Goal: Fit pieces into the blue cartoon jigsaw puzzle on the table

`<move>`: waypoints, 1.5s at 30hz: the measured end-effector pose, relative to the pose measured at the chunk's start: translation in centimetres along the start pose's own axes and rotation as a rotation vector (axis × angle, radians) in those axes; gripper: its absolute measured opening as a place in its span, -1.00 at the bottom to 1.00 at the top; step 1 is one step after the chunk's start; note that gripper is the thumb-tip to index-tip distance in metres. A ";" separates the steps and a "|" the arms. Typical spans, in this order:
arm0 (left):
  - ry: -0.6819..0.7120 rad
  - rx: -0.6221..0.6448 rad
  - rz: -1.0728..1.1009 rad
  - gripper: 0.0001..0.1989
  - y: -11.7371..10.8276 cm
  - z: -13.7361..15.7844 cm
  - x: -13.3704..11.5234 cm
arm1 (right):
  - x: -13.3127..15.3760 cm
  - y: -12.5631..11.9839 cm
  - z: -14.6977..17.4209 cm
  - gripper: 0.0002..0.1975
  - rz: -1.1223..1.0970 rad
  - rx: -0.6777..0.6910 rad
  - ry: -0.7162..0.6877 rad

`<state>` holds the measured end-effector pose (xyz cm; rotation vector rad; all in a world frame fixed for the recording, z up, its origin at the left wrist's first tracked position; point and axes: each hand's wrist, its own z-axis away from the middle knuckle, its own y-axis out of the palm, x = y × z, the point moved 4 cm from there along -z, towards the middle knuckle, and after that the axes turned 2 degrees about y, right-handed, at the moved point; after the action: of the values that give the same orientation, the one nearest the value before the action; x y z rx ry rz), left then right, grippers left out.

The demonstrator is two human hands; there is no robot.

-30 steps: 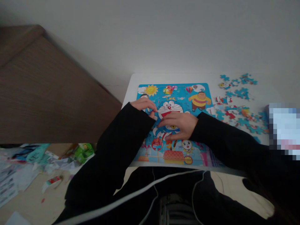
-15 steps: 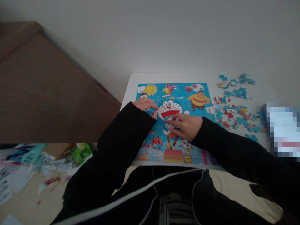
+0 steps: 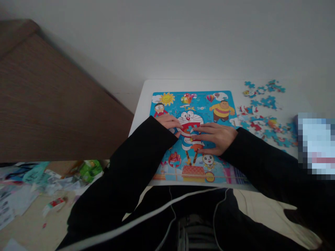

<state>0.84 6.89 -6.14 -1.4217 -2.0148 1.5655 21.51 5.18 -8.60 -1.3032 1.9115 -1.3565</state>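
At frame centre, on the white worktop (image 3: pixel 146 94), both hands are pressing on the cartoon jigsaw puzzle (image 3: pixel 193 136). The right hand (image 3: pixel 218 137) is lying flat, fingers spread, fingertips pointing left toward a blue puzzle piece (image 3: pixel 189 129); the left hand (image 3: pixel 171 122), fingers curled, is sitting just left of it. Loose puzzle pieces (image 3: pixel 261 108) are lying at right.

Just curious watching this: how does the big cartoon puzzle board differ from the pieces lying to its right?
The puzzle board is one joined rectangle showing whole characters; the loose pieces lie scattered and separate. Both hands, left hand and right hand, rest on the board; none touches the pieces. Both share bright blue colouring and the white table.
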 end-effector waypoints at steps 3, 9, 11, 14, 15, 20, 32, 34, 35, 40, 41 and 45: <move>-0.004 0.002 -0.002 -0.77 0.2 0.0 0.0 | -0.3 0.2 0.1 -0.58 -0.020 -0.041 -0.009; 0.007 -0.011 -0.019 -0.76 0.3 0.1 0.0 | -0.4 0.2 0.2 -0.56 -0.062 -0.062 -0.009; 0.009 -0.021 -0.013 -0.77 0.3 0.1 0.0 | -0.3 0.2 0.1 -0.55 -0.053 -0.049 -0.005; 0.035 -0.019 -0.002 -0.77 0.4 -0.1 -0.4 | -0.4 0.1 0.0 -0.50 -0.056 -0.018 0.060; 0.056 -0.022 -0.002 -0.76 0.6 -0.1 -0.6 | -0.6 -0.2 0.0 -0.48 -0.058 -0.015 0.090; 0.166 -0.022 0.031 -0.53 2.5 -0.3 -2.4 | -1.2 -1.3 0.7 -0.53 -0.050 0.094 0.118; 0.134 0.152 0.046 -0.59 3.3 -0.3 -3.0 | -0.8 -0.4 1.7 -0.66 -0.063 0.190 0.183; 0.152 0.142 0.047 -0.63 3.2 -0.3 -2.9 | -0.5 -1.0 1.6 -0.65 -0.061 0.197 0.189; 0.157 0.135 0.049 -0.66 3.2 -0.3 -2.8 | -0.4 -1.4 1.7 -0.65 -0.054 0.193 0.197; 0.131 0.113 0.082 -0.70 3.2 -0.1 -2.4 | -2.7 -5.7 3.0 -0.68 0.066 0.166 0.330; 0.122 0.118 0.086 -0.70 3.2 0.0 -2.3 | -4.0 -7.0 3.5 -0.67 0.098 0.180 0.392; 0.114 0.133 0.110 -0.68 3.1 0.0 -2.0 | -11.4 -12.5 7.0 -0.67 0.213 0.263 0.769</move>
<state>3.56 5.20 -8.00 -1.5556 -1.7611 1.5903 37.49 11.09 -1.91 -0.4468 2.1330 -2.0921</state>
